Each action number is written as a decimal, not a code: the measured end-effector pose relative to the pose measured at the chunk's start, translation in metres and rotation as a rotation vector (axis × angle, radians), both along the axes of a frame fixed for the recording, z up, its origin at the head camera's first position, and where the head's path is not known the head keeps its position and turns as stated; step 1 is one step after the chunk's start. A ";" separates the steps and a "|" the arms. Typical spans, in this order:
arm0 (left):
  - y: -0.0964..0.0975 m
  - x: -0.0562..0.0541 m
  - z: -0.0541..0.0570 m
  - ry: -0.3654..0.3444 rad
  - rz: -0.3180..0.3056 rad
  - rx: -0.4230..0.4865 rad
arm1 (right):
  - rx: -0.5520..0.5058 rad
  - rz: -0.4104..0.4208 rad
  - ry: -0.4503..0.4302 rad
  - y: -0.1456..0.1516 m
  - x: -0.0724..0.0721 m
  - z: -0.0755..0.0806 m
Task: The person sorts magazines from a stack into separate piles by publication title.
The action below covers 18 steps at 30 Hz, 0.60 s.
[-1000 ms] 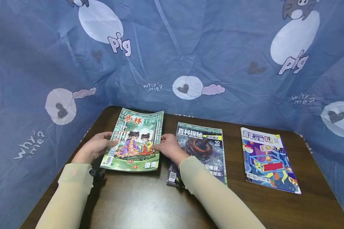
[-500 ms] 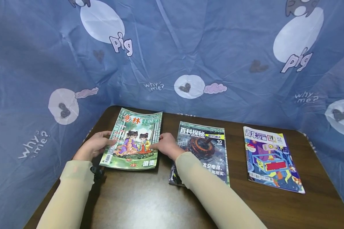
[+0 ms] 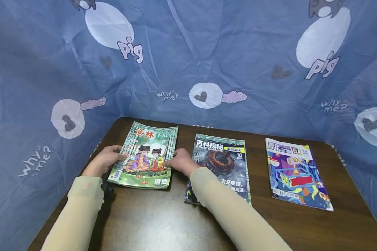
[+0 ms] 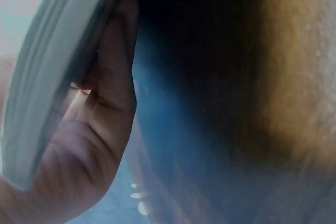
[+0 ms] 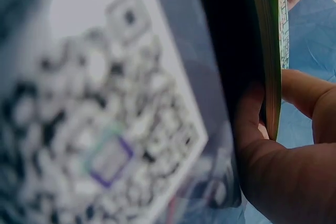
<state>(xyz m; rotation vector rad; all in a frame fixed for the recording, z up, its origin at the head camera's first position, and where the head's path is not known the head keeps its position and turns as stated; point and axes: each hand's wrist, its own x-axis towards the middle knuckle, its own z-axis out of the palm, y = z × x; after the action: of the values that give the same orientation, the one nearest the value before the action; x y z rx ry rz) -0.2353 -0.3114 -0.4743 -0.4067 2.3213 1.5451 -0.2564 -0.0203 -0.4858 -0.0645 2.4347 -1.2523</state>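
Observation:
A green magazine [image 3: 147, 157] with two cartoon children on its cover is at the left of the table in the head view. My left hand [image 3: 105, 159] grips its left edge; the left wrist view has fingers [image 4: 116, 61] under the thick page edges. On the opposite side my right hand [image 3: 182, 161] pinches the right edge, with the thumb on the cover and fingers [image 5: 249, 116] beneath, as the right wrist view shows. A dark science magazine [image 3: 221, 164] lies just right of it, partly hidden by my right forearm.
A purple magazine [image 3: 296, 174] lies farther right on the dark wooden table [image 3: 157, 223]. Blue printed cloth [image 3: 163, 69] hangs behind and at both sides. A small black device [image 3: 107, 191] sits at my left wrist.
The far edge of the green magazine has dropped slightly in the head view. Both hands keep their hold on it, and the other magazines stay in place.

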 end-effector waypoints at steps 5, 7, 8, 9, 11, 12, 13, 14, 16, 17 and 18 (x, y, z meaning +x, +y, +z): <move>0.003 0.002 0.004 -0.001 0.000 -0.064 | 0.002 -0.007 0.012 -0.002 0.002 0.000; 0.004 0.003 0.004 0.005 -0.006 -0.097 | 0.007 -0.008 0.019 -0.002 0.002 0.001; 0.004 0.003 0.005 0.007 -0.007 -0.109 | 0.006 -0.006 0.019 -0.002 0.003 0.002; 0.004 0.003 0.004 0.012 -0.006 -0.120 | 0.007 -0.003 0.018 -0.001 0.003 0.002; 0.004 0.003 0.003 0.028 -0.008 -0.150 | 0.004 0.001 0.015 -0.001 0.004 0.002; 0.003 0.003 0.002 0.037 -0.007 -0.160 | 0.003 0.003 0.016 0.000 0.004 0.002; 0.004 0.003 0.001 0.043 0.000 -0.158 | -0.001 0.006 0.013 0.000 0.004 0.003; 0.003 0.003 0.000 0.048 0.004 -0.162 | -0.006 0.009 0.011 0.000 0.005 0.003; 0.003 0.002 -0.002 0.054 0.012 -0.169 | -0.008 0.012 0.014 0.001 0.005 0.004; 0.003 0.002 -0.003 0.055 0.016 -0.174 | -0.008 0.012 0.012 0.001 0.005 0.004; 0.003 0.002 -0.003 0.052 0.019 -0.181 | -0.008 0.010 0.013 0.001 0.005 0.004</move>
<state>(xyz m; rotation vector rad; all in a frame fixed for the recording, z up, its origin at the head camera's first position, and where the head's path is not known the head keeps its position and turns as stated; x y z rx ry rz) -0.2331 -0.3087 -0.4771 -0.4384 2.5147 1.3733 -0.2510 -0.0189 -0.4819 -0.0876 2.4373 -1.2608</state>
